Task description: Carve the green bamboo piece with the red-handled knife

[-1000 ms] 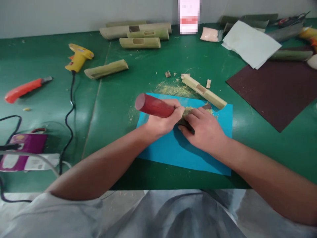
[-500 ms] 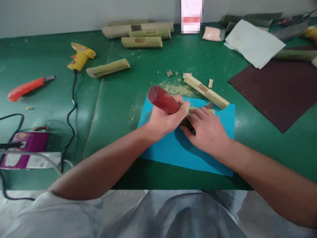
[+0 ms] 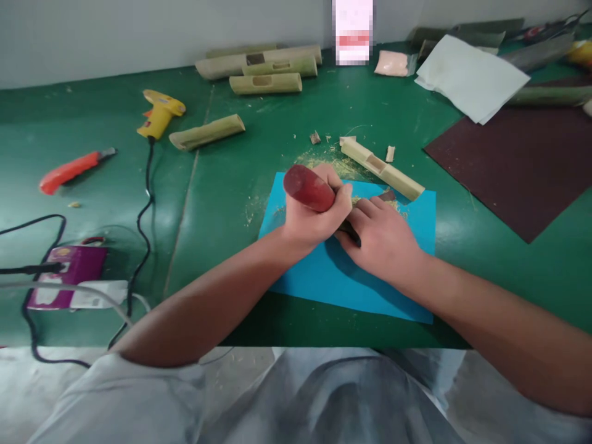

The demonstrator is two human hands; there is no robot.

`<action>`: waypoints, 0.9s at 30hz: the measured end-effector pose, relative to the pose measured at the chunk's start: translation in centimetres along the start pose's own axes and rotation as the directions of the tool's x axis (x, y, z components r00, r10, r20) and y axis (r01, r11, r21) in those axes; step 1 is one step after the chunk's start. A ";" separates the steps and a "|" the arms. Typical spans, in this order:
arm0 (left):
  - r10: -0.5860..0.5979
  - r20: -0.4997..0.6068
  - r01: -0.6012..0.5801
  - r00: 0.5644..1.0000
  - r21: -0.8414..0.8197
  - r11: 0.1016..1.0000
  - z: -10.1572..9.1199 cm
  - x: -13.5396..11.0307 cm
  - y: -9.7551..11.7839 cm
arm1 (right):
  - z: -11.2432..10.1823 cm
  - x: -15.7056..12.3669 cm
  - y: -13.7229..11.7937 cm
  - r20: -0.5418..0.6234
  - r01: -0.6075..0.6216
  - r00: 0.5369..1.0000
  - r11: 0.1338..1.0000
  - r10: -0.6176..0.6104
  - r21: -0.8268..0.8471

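My left hand (image 3: 311, 216) is wrapped round the thick red handle (image 3: 305, 187) of a tool, whose butt end tilts up towards me. Its working end is hidden by my fingers. Close against it, my right hand (image 3: 383, 239) has its fingers curled over a dark piece (image 3: 350, 233), mostly covered, so I cannot make out its kind. Under both hands lies a blue sheet (image 3: 370, 290) with pale shavings on it. Just beyond my right fingers, a split length of bamboo (image 3: 398, 179) with a square cut-out rests partly on the sheet.
Several bamboo pieces (image 3: 266, 84) lie at the back. On the left are a yellow glue gun (image 3: 160, 116) with its cord, a red-orange cutter (image 3: 71, 171) and a purple box (image 3: 69, 271) with cables. White sheets (image 3: 472, 80) overlap a dark brown sheet (image 3: 518, 166) on the right.
The red handle has tipped and its butt end has shifted slightly right and down. My right hand keeps its place by the dark piece. The whole view has moved a little.
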State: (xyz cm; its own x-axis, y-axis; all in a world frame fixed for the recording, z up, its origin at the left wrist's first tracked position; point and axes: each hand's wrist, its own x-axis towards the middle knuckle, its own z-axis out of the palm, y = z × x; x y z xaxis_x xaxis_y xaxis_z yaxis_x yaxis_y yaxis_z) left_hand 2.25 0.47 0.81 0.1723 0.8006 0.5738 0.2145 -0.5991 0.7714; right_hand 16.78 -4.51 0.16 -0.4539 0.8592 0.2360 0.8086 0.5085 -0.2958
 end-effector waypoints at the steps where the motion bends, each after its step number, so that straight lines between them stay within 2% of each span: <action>1: -0.005 -0.042 0.006 0.999 0.023 1.000 0.3 -0.1 -0.1 | 0.0 0.0 0.0 0.003 0.000 1.000 1.000 0.000 0.004; 6: -0.035 -0.176 0.053 0.984 0.096 0.994 1.2 -0.2 -0.3 | 0.0 -0.1 0.0 -0.003 -0.003 1.000 1.000 0.003 -0.003; 12: -0.048 -0.152 0.054 0.987 0.041 0.998 1.7 0.1 -0.5 | 0.1 0.2 0.2 0.010 0.024 1.000 1.000 -0.025 0.006; 14: -0.085 -0.164 0.086 0.983 -0.001 0.996 1.5 0.1 -0.8 | 0.2 0.4 0.4 0.030 0.031 0.999 0.999 -0.031 0.017; 18: -0.174 -0.103 0.165 0.979 -0.091 0.982 0.8 0.0 -1.1 | 0.2 0.5 0.6 0.038 0.017 0.999 1.000 -0.018 0.019; 22: -0.280 -0.228 0.252 0.932 -0.143 0.957 0.9 0.3 -0.9 | 0.2 0.4 0.5 0.032 0.011 0.999 1.000 -0.011 -0.002; 27: -0.269 -0.237 0.253 0.934 -0.094 0.963 1.6 0.4 -0.6 | 0.1 0.3 0.3 0.023 0.004 1.000 1.000 -0.004 -0.021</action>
State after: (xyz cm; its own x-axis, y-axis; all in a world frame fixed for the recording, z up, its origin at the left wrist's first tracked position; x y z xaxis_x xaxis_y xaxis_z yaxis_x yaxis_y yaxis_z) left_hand 3.74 1.13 0.15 -0.1245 0.9108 0.3937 0.1600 -0.3732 0.9138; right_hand 16.82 -4.08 0.04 -0.4656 0.8583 0.2158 0.8143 0.5110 -0.2754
